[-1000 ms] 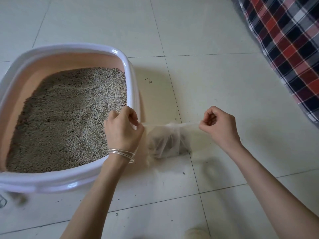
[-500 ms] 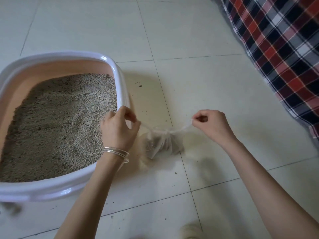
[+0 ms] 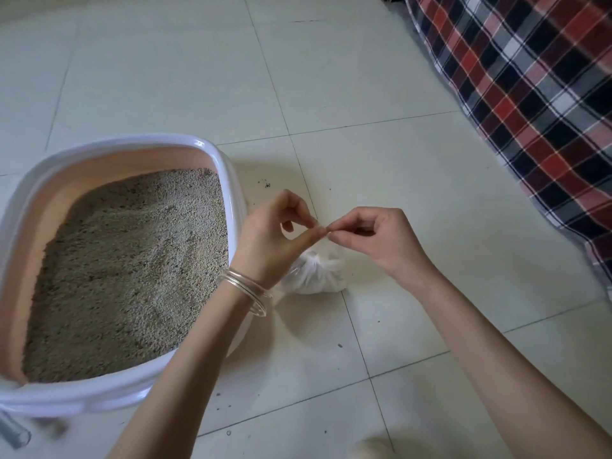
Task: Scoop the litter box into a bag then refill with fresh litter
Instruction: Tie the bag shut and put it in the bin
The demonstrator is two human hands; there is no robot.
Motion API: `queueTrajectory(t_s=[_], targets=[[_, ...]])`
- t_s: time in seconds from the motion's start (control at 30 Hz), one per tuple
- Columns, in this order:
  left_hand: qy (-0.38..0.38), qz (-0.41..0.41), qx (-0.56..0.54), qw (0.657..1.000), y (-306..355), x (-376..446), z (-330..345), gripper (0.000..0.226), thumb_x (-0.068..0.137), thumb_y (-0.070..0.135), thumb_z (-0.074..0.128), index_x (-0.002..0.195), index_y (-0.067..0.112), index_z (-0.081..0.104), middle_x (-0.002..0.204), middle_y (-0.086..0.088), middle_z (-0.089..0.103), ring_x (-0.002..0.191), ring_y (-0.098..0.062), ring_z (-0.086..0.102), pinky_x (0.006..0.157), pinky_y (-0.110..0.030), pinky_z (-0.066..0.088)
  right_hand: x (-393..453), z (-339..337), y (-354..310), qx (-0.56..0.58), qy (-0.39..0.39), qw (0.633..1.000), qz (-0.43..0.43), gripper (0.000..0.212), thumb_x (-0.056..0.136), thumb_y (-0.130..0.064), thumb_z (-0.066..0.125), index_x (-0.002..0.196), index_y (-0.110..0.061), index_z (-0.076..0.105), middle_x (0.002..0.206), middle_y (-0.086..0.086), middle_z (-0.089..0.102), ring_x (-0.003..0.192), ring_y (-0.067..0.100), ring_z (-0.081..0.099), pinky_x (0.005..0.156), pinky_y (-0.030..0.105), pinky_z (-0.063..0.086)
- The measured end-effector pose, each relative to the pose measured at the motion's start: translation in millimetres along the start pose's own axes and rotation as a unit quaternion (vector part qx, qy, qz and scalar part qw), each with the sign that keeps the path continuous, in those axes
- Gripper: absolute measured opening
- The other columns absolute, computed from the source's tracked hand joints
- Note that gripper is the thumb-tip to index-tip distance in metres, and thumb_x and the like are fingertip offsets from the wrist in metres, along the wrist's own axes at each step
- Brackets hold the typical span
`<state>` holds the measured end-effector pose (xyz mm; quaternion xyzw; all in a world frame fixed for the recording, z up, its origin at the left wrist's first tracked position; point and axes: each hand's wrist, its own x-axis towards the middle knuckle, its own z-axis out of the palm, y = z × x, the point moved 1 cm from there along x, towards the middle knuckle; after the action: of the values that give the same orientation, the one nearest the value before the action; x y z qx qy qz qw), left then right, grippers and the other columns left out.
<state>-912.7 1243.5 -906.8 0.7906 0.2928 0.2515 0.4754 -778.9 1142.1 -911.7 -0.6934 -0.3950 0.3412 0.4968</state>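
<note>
A small clear plastic bag [image 3: 314,273] with dark scooped litter inside lies on the tile floor, just right of the litter box [image 3: 228,180]. The box has a white rim and peach inner walls and holds grey litter [image 3: 132,266]. My left hand [image 3: 275,240], with clear bangles on the wrist, and my right hand [image 3: 377,240] meet fingertip to fingertip above the bag, each pinching a thin end of the bag's neck. The bag's left side is hidden behind my left wrist.
A red, black and white plaid cloth [image 3: 536,104] covers the floor at the right. Loose litter grains [image 3: 266,184] dot the pale tiles near the box. A clear tube-like object [image 3: 13,432] pokes in at the bottom left corner.
My hands were apart, pulling the bag's two ends taut sideways. They have now come together above the bag, and the view has shifted so the box sits lower in the frame.
</note>
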Motion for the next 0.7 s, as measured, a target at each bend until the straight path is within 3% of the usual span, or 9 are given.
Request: queueTrajectory(t_s=[0.27, 0.47, 0.7], targets=[[-0.017, -0.034, 0.014, 0.999, 101.7, 17.9, -60.1, 0.024, 0.072, 0.012, 0.075, 0.081, 0.011, 0.053, 0.075, 0.005, 0.063, 0.063, 0.013, 0.055, 0.060, -0.004, 0.036, 0.8, -17.5, -110.9, 0.061, -0.012, 0.997, 0.039, 0.014, 0.074, 0.002, 0.073, 0.072, -0.010, 0.068, 0.077, -0.001, 0.072, 0.078, 0.014, 0.069, 0.080, 0.023, 0.054], [-0.035, -0.057, 0.020, 0.998, 227.0, 35.1, -128.3, 0.025, 0.071, 0.015, 0.076, 0.086, 0.011, 0.056, 0.074, 0.010, 0.063, 0.064, 0.014, 0.055, 0.059, -0.004, 0.035, -8.1, -47.8, -250.7, 0.035, -0.008, 0.998, 0.046, 0.009, 0.073, 0.000, 0.075, 0.075, -0.005, 0.068, 0.074, -0.001, 0.070, 0.070, 0.004, 0.066, 0.070, 0.012, 0.049], [-0.110, -0.089, 0.038, 0.989, 372.0, 56.9, -205.5, 0.023, 0.071, 0.021, 0.077, 0.088, 0.017, 0.062, 0.076, 0.013, 0.065, 0.071, 0.005, 0.057, 0.063, -0.005, 0.039, -26.7, -91.9, -416.2, 0.001, -0.005, 0.999, 0.044, 0.008, 0.072, -0.001, 0.076, 0.078, -0.002, 0.070, 0.073, -0.003, 0.070, 0.067, 0.002, 0.064, 0.067, 0.011, 0.047]])
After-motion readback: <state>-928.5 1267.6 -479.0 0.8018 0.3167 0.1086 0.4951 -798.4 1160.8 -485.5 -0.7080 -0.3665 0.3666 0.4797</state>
